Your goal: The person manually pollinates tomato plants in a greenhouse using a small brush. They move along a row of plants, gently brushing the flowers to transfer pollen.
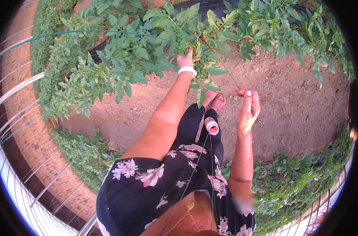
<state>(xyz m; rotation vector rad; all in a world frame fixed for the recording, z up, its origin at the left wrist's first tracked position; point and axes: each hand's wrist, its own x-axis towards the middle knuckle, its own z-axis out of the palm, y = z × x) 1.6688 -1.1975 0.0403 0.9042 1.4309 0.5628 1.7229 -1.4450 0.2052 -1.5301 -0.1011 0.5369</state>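
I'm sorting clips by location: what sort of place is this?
Likely a greenhouse: leafy green plants in rows, bare soil between them, and pale bars toward the left edge.

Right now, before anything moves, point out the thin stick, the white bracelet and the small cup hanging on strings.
Thin stick (222, 64): head view, on the bare shaft between its red tip and the fingers.
White bracelet (187, 69): head view, on the middle of its band.
Small cup (211, 126): head view, near its open end.

Bright daylight here: leaves (141, 52) and soil (289, 106) are clearly lit, white glare is thrown along the lower-left rim, bars (29, 82) at left are bent, corners are blackened, and a lower-right patch is blurred.
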